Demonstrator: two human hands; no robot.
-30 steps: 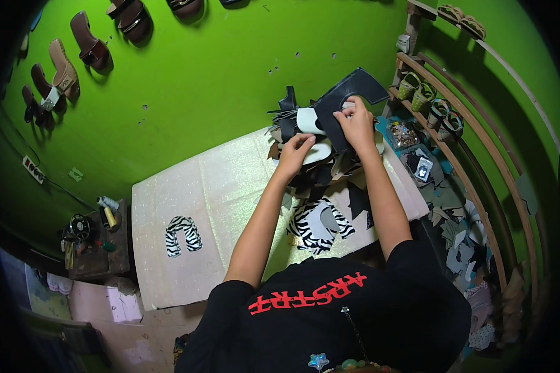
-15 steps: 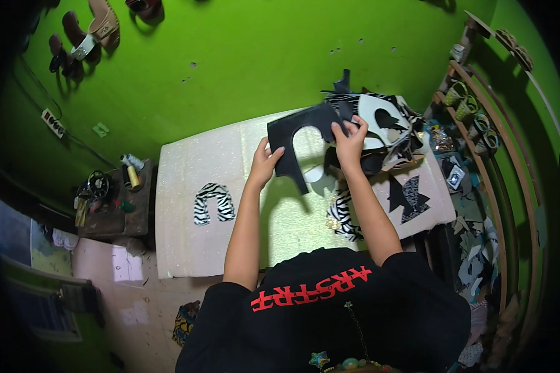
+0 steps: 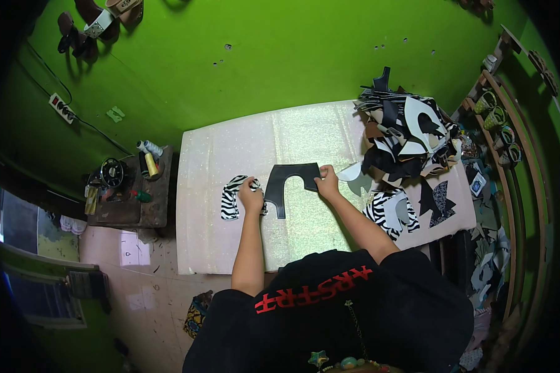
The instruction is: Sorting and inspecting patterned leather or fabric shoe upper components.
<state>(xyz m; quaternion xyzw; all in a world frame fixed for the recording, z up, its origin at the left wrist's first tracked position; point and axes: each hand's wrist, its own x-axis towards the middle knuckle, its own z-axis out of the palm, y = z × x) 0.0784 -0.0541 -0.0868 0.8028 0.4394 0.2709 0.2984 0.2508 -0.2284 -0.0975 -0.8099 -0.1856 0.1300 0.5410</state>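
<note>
A black arch-shaped cutout piece [image 3: 282, 181] lies on or just above the glittery pale sheet on the table. My right hand [image 3: 327, 183] pinches its right end between thumb and fingers. Left of it is a zebra-striped arch-shaped piece [image 3: 231, 204], with my left hand [image 3: 251, 198] closed at its upper right edge, covering part of it. To the right, a white and grey piece [image 3: 353, 177] sits beside more zebra-striped pieces [image 3: 379, 211] and a black jagged piece [image 3: 427, 200].
A heaped pile of black, white and striped cut pieces [image 3: 410, 133] stands at the table's back right. Left of the table [image 3: 196, 248], a small stand [image 3: 148, 205] bears thread spools [image 3: 150, 165] and a wheel [image 3: 112, 173]. Wooden racks with shoes [image 3: 494, 118] line the right wall.
The black piece has come down and left toward the table. My left hand has left it for the zebra-striped piece; my right hand still holds it. The view has shifted too.
</note>
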